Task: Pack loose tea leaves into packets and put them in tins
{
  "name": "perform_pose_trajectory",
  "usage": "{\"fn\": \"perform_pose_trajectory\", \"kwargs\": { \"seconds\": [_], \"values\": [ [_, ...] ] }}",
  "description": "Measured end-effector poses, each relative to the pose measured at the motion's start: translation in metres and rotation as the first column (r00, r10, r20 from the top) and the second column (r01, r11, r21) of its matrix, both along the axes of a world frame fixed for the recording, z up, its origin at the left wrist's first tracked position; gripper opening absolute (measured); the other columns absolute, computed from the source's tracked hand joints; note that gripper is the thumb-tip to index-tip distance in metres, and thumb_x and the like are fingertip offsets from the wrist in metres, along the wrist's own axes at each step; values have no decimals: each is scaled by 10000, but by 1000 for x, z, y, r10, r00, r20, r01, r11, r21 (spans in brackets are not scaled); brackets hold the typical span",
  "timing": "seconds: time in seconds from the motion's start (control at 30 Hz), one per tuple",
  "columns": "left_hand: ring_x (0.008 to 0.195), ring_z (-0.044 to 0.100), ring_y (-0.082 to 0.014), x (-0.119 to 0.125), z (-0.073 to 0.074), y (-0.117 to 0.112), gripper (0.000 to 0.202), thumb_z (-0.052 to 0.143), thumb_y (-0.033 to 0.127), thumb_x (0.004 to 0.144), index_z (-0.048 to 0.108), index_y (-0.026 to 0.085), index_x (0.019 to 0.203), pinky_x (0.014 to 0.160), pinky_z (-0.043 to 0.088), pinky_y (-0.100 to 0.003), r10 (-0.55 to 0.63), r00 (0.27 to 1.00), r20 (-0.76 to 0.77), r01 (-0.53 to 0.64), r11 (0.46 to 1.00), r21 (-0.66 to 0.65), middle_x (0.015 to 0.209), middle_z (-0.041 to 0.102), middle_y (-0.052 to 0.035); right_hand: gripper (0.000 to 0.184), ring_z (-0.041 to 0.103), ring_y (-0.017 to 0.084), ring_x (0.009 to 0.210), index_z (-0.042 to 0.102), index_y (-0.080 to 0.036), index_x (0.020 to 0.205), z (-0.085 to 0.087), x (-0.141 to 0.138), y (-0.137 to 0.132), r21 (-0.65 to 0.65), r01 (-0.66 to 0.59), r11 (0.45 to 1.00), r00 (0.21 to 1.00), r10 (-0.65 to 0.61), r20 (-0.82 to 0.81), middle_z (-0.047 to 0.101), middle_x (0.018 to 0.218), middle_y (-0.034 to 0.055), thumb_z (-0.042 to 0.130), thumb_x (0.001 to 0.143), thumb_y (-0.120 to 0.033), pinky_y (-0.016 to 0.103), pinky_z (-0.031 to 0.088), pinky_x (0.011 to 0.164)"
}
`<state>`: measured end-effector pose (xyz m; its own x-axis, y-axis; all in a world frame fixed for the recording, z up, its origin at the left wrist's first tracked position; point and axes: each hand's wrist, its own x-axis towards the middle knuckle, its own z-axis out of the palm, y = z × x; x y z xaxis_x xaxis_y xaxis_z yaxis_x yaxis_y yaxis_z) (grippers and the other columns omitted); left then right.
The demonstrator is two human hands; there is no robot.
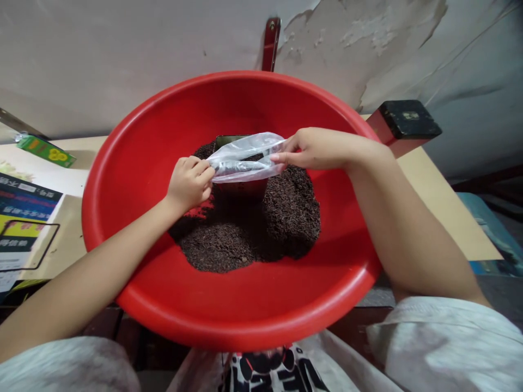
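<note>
A clear plastic bag (245,175) is stretched sideways between my hands, its mouth spread open. My left hand (191,182) is closed on the bag's left edge. On the opposite side my right hand (304,149) pinches the other edge between thumb and fingers. The bag lines a dark tin (229,140), whose back rim shows behind the plastic; some dark material is visible through the opening. Around the tin, dark brown loose leaves, like dry tea (292,212), lie heaped in a large red plastic basin (261,310).
A tin with a black lid (411,118) stands right of the basin. On the left lie a green box (47,151) and printed packaging (24,218). Behind is a peeling wall (343,38), with a red strap-like piece (271,43) against it.
</note>
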<state>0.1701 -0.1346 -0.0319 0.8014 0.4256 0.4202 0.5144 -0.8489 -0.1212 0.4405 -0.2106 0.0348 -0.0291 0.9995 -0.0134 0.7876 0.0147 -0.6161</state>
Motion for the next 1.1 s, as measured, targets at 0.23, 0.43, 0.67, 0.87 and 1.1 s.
{"fn": "perform_pose_trajectory", "kwargs": {
  "seconds": [0.23,0.43,0.67,0.87,1.1],
  "values": [
    [807,498,-233,2,-7,-9,109,511,243,700,468,205,606,767,398,-383,92,973,210,-3,921,-390,783,578,-77,385,499,157,571,613,-175,601,-13,-14,15,-114,8,993,1000,-9,-13,460,463,20,634,683,-550,349,439,614],
    [541,439,-128,19,17,-15,224,485,413,801,409,216,728,579,329,-256,538,786,304,-86,582,-808,561,486,35,443,558,187,695,495,-168,996,-39,-31,25,5,309,951,941,-305,-147,557,750,41,669,693,-439,393,475,670],
    [527,392,-112,38,39,7,248,543,233,795,424,185,583,561,258,-243,562,817,126,-230,519,-823,516,445,38,192,493,170,850,419,-199,748,-48,-30,37,239,222,945,974,-204,-96,497,813,35,528,818,-340,347,419,801],
    [511,271,-108,44,26,11,386,503,213,821,321,187,482,531,192,-257,637,717,284,-88,487,-869,501,283,47,279,364,76,589,366,-197,648,-55,-37,44,224,354,908,880,-242,-408,394,614,-39,571,804,-304,234,338,603],
    [502,274,-95,50,20,4,372,497,184,851,307,183,531,515,228,-235,631,653,420,58,510,-858,515,286,54,380,341,66,541,336,-192,545,-52,-40,42,189,465,865,797,-316,-514,378,544,-43,604,795,-293,241,306,573]
  ]
}}
